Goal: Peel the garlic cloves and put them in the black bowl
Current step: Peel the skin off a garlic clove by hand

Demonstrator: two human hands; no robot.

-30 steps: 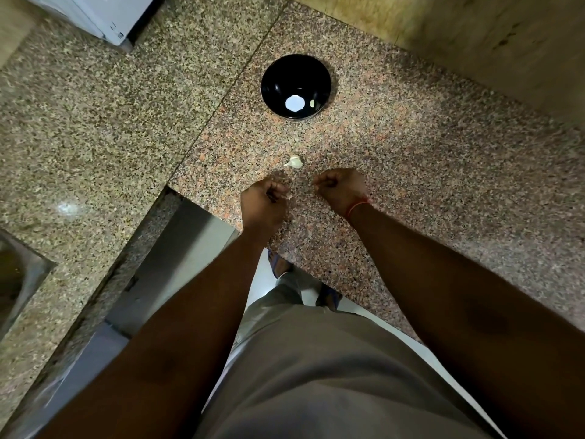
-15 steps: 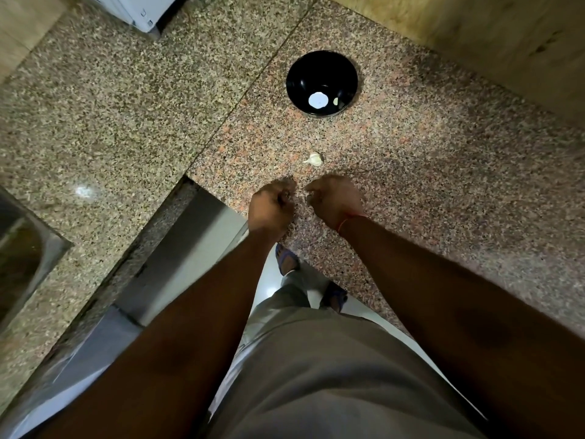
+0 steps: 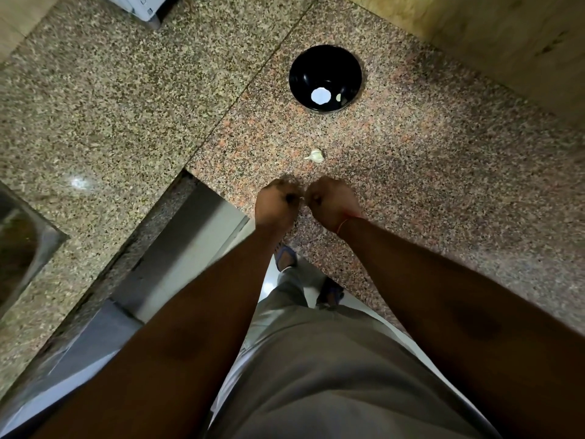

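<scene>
White garlic clove (image 3: 315,155) unpeeled on granite; both hands' grip curled, contents too blurred to tell.

Speckled granite counter (image 3: 443,185), steel sink (image 3: 22,248) at left edge, tan wall (image 3: 490,36) behind, pale floor (image 3: 354,299) below

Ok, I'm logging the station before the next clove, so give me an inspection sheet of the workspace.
Surface: speckled granite counter, seam running through it.
Job's things: black bowl upright, one small pale piece inside; garlic clove loose on the counter between bowl and hands.
Clutter: nothing seen.
Grips: left hand and right hand curled, close together; whatever they pinch is hidden.
Cables: nothing seen.
Surroundings: steel sink at left, white appliance at top edge, wall behind.
</scene>
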